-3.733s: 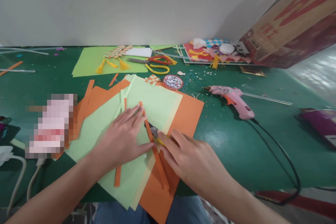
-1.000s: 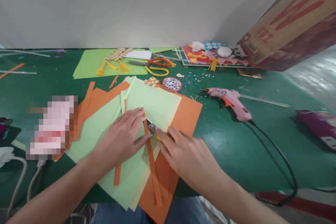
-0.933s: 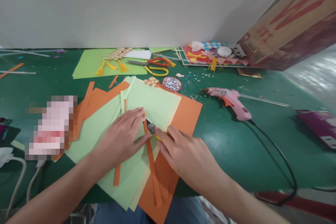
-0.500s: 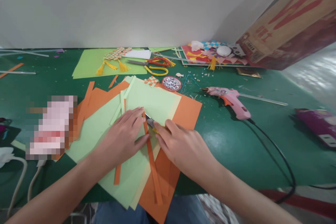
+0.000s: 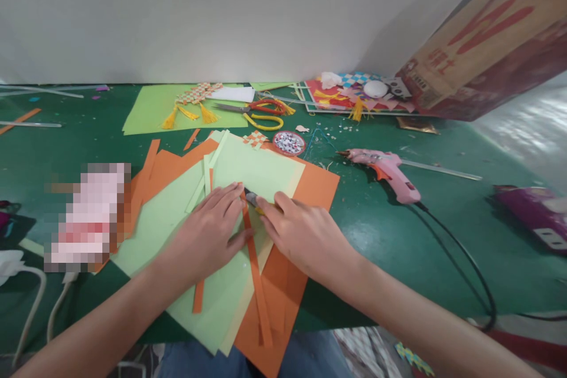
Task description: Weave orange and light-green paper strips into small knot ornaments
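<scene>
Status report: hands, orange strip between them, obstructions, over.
Left hand holding orange strip down. Right hand gripping cutter, tip near strip's far end. Glue gun right, clear of both hands.

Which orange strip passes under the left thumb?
The long strip that runs from the left hand down over the orange sheet; the other orange strips lie farther left.

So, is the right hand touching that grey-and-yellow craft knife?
Touching: the head view shows the right hand gripping the knife, its grey front end jutting out beyond the grip.
</scene>
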Demonstrator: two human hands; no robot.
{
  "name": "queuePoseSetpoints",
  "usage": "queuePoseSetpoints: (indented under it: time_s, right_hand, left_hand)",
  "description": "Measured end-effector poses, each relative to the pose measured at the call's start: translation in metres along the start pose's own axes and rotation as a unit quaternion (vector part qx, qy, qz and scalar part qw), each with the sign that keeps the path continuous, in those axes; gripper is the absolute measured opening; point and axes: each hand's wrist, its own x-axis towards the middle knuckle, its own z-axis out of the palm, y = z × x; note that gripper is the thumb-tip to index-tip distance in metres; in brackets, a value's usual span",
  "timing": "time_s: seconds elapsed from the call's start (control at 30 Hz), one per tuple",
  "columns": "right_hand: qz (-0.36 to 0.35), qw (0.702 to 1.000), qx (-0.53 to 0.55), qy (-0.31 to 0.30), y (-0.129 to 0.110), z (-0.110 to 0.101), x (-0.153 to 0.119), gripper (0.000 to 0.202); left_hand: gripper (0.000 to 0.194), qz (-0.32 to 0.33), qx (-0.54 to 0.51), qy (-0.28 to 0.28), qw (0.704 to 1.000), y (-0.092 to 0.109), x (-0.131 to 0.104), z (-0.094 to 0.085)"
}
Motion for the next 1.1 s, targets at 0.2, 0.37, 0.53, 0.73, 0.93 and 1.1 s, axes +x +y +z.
queuePoseSetpoints:
  time_s: [0.2, 0.37, 0.53, 0.73, 0.93, 1.1]
  right_hand:
    - [-0.007, 1.0, -0.011, 0.017, 0.003, 0.002, 0.002, 0.039]
    - [-0.013, 1.0, -0.017, 0.015, 0.003, 0.001, 0.004, 0.038]
    - [-0.016, 0.999, -0.019, 0.021, 0.005, 0.004, 0.006, 0.038]
    - [-0.012, 1.0, -0.002, 0.009, 0.005, 0.004, 0.011, 0.038]
    - [0.039, 0.999, 0.02, -0.015, 0.01, 0.001, 0.014, 0.039]
    - [0.115, 0.993, 0.021, 0.001, 0.025, 0.005, 0.017, 0.042]
  left_hand:
    - [0.028, -0.011, -0.012, 0.002, 1.0, 0.0, 0.0, 0.0]
    - [0.027, -0.011, -0.005, -0.008, 1.0, 0.0, -0.001, 0.0]
    - [0.025, -0.013, -0.007, -0.001, 1.0, 0.0, -0.001, 0.001]
    - [0.026, -0.013, -0.009, -0.009, 1.0, -0.001, -0.002, 0.002]
    - [0.028, -0.03, -0.03, -0.012, 0.999, -0.001, -0.002, 0.001]
    - [0.033, -0.047, -0.044, -0.014, 0.998, -0.001, -0.003, 0.0]
